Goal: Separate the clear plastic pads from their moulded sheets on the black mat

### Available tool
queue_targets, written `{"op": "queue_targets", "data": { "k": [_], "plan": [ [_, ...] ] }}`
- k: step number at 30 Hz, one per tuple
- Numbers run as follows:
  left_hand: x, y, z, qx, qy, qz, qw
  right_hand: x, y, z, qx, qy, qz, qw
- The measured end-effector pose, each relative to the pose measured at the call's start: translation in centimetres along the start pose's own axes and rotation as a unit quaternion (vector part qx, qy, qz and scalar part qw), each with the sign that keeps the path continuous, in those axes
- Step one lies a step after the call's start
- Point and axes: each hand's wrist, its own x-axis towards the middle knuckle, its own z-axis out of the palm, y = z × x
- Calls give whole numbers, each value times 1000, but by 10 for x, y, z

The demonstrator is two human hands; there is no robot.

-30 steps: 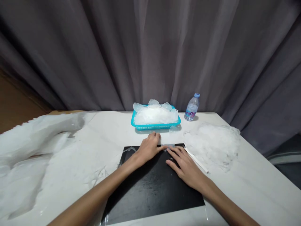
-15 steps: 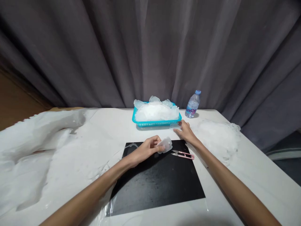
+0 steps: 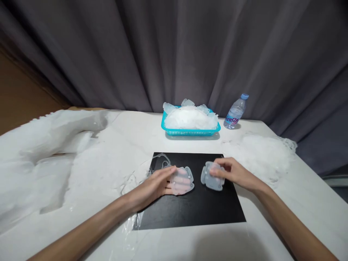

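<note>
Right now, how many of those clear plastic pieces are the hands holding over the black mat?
2: one translucent plastic piece under the left hand, another in the right hand. More fill the turquoise basket.

We see bare mat (image 3: 190,214) near us; the basket (image 3: 190,131), bottle (image 3: 235,112) and plastic heaps (image 3: 265,156) crowd beyond.

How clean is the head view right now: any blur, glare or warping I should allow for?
Head view: dim, soft light; left hand and right hand slightly motion-blurred on their translucent pieces; faint sheen on the black mat; table edge bows from the wide lens.
</note>
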Motion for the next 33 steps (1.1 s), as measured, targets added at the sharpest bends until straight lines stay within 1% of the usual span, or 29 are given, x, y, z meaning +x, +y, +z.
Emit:
{"op": "queue_targets", "data": {
  "k": [1, 2, 3, 4, 8, 16, 22, 33],
  "plan": [
    [0, 1, -2, -17, -7, -9, 1000, -3, 1, 2, 23, -60, 22, 998],
    [0, 3, -4, -29, -16, -17, 999, -5, 3, 3, 31, -105, 36, 993],
    [0, 4, -5, -37, -27, -23, 999, -6, 6, 3, 28, -133, 43, 990],
    [0, 5, -6, -43, -36, -27, 998, -5, 7, 2, 21, -147, 45, 988],
    [1, 7, -6, -54, -55, -43, 996, -1, 10, -1, 30, -146, 53, 987],
    [1, 13, -3, -41, -59, -58, 996, -1, 6, -1, 64, -138, 88, 985],
    [1, 12, -4, -42, -61, -60, 995, 0, 10, -2, 98, -137, 79, 982],
    [2, 11, -5, -57, -62, -62, 994, 0, 11, -2, 95, -129, 84, 984]
  ]
}}
